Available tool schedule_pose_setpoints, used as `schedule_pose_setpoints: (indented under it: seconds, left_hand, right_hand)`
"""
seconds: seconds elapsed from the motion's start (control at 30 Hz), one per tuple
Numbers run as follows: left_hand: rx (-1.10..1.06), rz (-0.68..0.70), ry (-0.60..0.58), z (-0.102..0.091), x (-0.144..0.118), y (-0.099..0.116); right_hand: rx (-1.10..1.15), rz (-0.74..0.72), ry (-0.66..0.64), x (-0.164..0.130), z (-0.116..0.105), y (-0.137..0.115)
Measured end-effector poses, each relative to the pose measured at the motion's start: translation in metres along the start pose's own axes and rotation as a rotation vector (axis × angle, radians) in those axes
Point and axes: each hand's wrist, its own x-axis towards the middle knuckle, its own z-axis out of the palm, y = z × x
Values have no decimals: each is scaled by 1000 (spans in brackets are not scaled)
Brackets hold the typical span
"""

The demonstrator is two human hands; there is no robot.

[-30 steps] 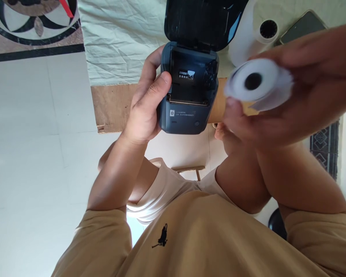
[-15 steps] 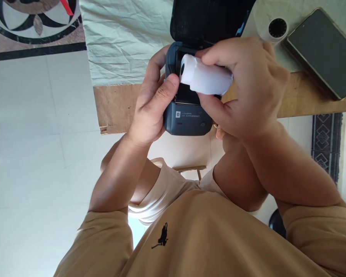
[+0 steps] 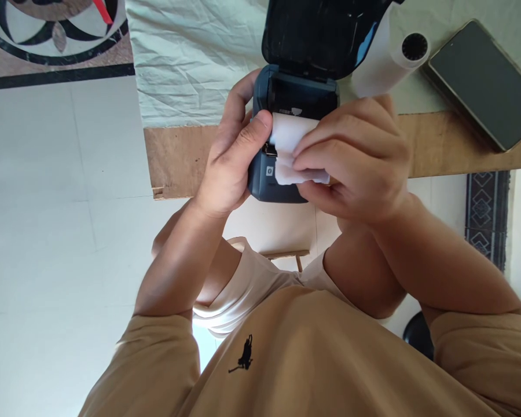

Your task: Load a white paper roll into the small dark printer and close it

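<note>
My left hand (image 3: 238, 147) grips the left side of a dark blue portable label printer (image 3: 264, 188), its thumb along the rim of the paper bay. The printer's black lid (image 3: 308, 40) stands swung open at the far side. White paper (image 3: 293, 130) from a small roll lies over the bay and the front lip. Fingers of my right hand (image 3: 356, 153) pinch this paper near its loose end. Those fingers cover the paper's right part, and how much of the roll sits inside the bay is hidden.
Beyond my right hand, a larger white paper roll (image 3: 380, 66) with a black-ringed core lies on the pale green cloth (image 3: 191, 63). To its right rests a phone (image 3: 486, 81). The bare wooden table edge (image 3: 178, 156) runs nearest my body, above my knees.
The small paper roll, earlier tilted above the bay in my right hand, has come down into the printer. My right hand has moved nearer me and now pinches the paper's end.
</note>
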Motion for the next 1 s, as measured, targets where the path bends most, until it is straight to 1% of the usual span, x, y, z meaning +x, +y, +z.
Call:
schedule_pose_setpoints:
  seconds: [0.07,0.1,0.17,0.27,0.33,0.4,0.5,0.6,0.63,0.7,0.77,0.83,0.9,0.97,1.0]
  left_hand:
    - [-10,-17,-14,-3,1,-1]
    - [-21,-3,-25,-6,2,-3]
    - [-29,52,-67,-12,5,-10]
    - [52,154,-188,-24,13,-26]
    - [132,198,-208,-30,17,-35]
    - [202,251,-225,-34,19,-40]
    - [255,270,-248,-38,20,-43]
    - [212,220,-228,-40,21,-46]
    - [188,222,-239,-41,21,-47]
    - [165,234,-271,-39,21,-46]
    - [191,222,-276,-36,19,-43]
    - [230,198,-250,-32,17,-39]
    - [265,171,-222,-31,15,-36]
    - [292,195,-220,-32,14,-35]
    - [307,199,-219,-33,14,-35]
  right_hand:
    - [-27,-14,-36,-1,-1,1]
    - [-40,-10,-57,-2,-1,2]
    - [-47,8,-85,-2,-2,3]
    - [-29,31,-81,-2,-3,3]
    - [-3,40,-69,-1,-2,3]
    - [26,50,-36,0,-1,2]
    - [70,91,88,2,-2,5]
    - [93,242,210,1,-4,9]
    - [106,299,217,0,-5,11]
    - [155,379,176,-3,-5,14]
    - [229,402,136,-5,-4,15]
    - [302,413,131,-6,-2,15]
    - [356,432,209,-4,1,14]
    - [391,452,314,-2,2,13]
    - [400,469,331,-2,1,13]
